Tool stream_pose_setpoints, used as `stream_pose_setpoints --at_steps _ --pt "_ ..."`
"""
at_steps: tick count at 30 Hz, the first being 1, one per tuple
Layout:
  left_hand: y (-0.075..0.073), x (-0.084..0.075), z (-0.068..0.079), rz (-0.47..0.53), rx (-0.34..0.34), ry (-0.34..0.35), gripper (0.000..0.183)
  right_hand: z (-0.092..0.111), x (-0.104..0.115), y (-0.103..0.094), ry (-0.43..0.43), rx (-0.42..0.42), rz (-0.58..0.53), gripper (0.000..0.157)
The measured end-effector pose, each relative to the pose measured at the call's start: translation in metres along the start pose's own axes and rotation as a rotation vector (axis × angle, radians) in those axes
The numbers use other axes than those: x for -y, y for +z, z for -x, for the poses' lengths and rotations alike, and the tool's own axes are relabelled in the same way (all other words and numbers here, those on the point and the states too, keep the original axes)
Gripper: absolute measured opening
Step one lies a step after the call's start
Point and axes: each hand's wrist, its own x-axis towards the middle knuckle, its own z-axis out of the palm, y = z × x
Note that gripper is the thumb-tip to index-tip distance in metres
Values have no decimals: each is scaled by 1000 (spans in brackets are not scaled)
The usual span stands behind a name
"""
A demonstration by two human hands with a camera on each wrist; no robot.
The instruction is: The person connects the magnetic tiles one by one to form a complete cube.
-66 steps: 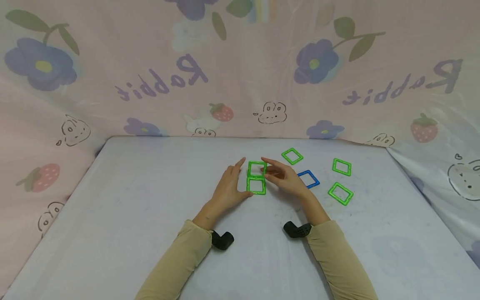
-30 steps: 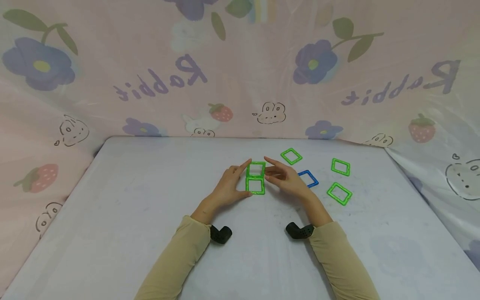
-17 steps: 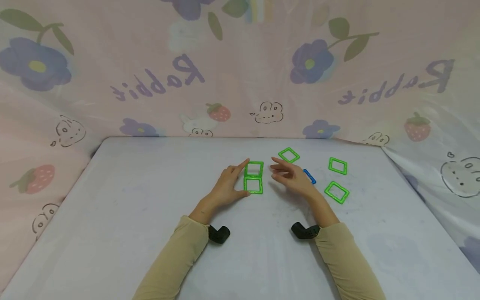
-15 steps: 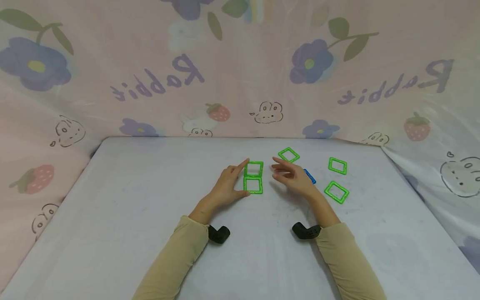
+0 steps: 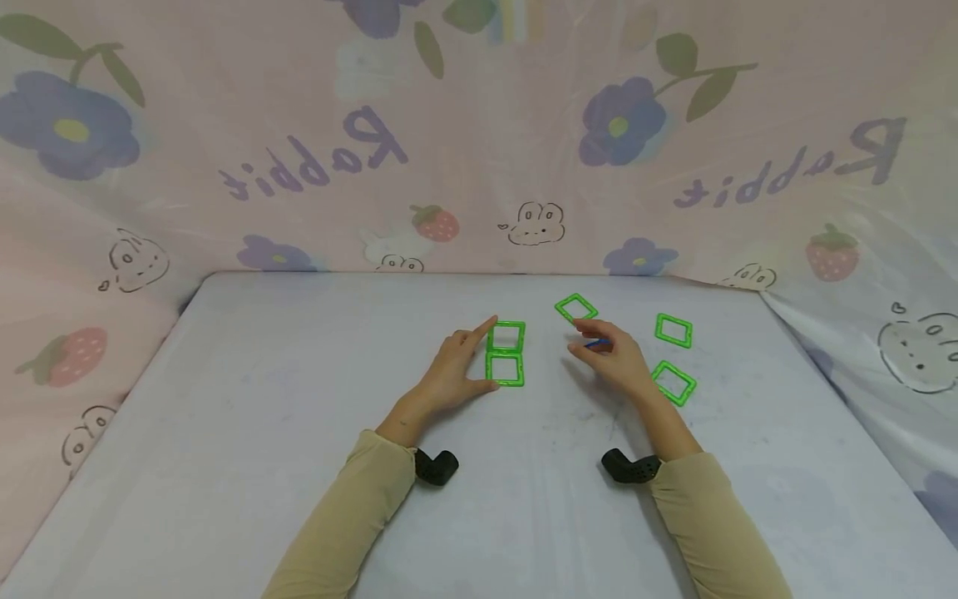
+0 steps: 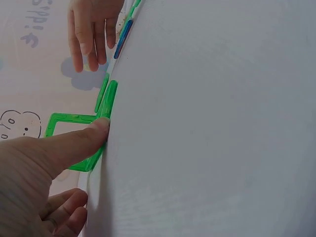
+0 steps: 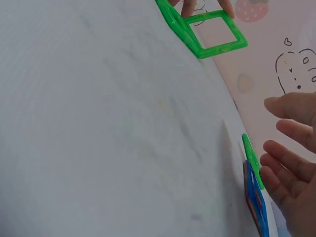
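Note:
Two green square magnetic tiles meet along one edge in the head view: an upright tile (image 5: 509, 323) behind and a flat tile (image 5: 511, 383) in front. My left hand (image 5: 449, 370) holds the pair from the left, index finger at the upright tile's top corner, thumb on the flat tile's near edge. To the right, my right hand (image 5: 617, 359) hovers over a blue tile (image 5: 597, 343), which it mostly hides. In the right wrist view, the fingers are spread and slightly bent beside the blue tile (image 7: 250, 180), whose edge looks reddish; no grip shows.
On the white table, a green tile (image 5: 565, 300) lies behind my right hand. Farther right lie another green tile (image 5: 675, 317) and a nearer green tile (image 5: 679, 373), partly behind the wrist. Patterned cloth walls (image 5: 479, 166) surround the table at back and sides.
My right hand has let go of the upright green tile and moved right, over the blue tile. My left hand has stayed on the joined green tiles, its index finger now reaching the top corner.

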Motion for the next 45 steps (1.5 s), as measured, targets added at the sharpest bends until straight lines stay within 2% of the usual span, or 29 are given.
stream_pose_setpoints --at_steps 9,16,26,45 --pt "-2 1 1 0 2 1 97 5 -4 -7 73 -5 5 51" --pt "-2 1 1 -2 8 4 96 9 -9 -14 162 -21 87 57" --pt "-2 -2 1 -23 13 -1 96 11 -21 -17 151 -15 170 64" --pt "0 -2 1 -31 7 2 96 14 -23 -17 190 -56 288 66"
